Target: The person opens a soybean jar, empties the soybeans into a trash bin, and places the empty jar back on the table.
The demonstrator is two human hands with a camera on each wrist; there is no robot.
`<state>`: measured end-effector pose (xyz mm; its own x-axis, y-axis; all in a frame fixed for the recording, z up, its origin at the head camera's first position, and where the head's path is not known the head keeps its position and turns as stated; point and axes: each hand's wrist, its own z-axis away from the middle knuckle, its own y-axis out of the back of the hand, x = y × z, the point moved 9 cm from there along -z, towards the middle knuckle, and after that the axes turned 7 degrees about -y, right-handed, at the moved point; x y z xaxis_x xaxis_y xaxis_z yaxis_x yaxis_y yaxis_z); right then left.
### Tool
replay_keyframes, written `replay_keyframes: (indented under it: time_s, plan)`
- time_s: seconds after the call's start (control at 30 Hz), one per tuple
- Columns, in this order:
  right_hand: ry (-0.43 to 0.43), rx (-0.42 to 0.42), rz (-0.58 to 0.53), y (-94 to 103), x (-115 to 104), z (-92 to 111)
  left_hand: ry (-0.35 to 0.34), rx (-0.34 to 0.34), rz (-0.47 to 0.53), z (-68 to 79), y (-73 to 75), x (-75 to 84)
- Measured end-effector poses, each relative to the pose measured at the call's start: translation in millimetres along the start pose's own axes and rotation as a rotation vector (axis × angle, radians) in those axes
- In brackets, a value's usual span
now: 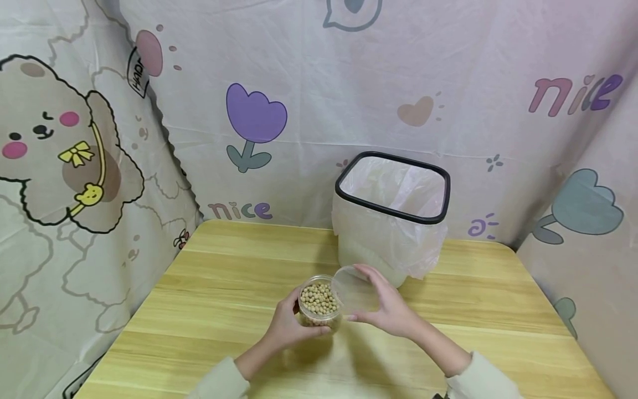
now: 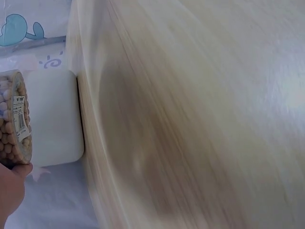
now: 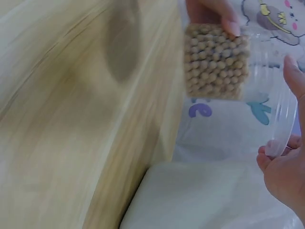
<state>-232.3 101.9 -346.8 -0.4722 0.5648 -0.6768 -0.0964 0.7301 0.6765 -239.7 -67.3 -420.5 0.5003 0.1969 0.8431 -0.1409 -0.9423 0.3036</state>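
My left hand (image 1: 289, 326) grips a clear jar (image 1: 321, 320) of round, pale beans (image 1: 318, 299) from its near left side, above the table. The jar's mouth is uncovered; in the right wrist view the beans (image 3: 217, 62) fill its lower part, with clear wall above them. A label (image 2: 20, 119) with a barcode shows on its base in the left wrist view. My right hand (image 1: 391, 307) holds a clear round lid (image 1: 355, 291) by its edge, tilted, right beside the jar's mouth. Fingers and thumb pinch opposite sides of the lid (image 3: 286, 112) in the right wrist view.
A pale waste bin (image 1: 369, 238) with a black rim and a translucent liner stands at the back, just beyond the right hand. The wooden table (image 1: 239, 260) meets patterned cloth (image 1: 309, 83) at the back and sides.
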Motion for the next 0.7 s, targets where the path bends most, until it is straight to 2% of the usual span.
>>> replay_keyframes:
  time_s: [0.23,0.43,0.7]
  plan:
    - [-0.018,0.053,0.008,6.3,20.6,10.5,0.073,0.047,-0.011,-2.8,13.1,-4.2]
    - [-0.031,0.111,0.054,4.3,44.3,19.0,0.07,0.049,-0.03,-5.6,18.9,-1.3]
    - [-0.156,0.043,0.03,-13.0,77.8,29.3,0.05,0.041,-0.025,-6.7,19.6,1.0]
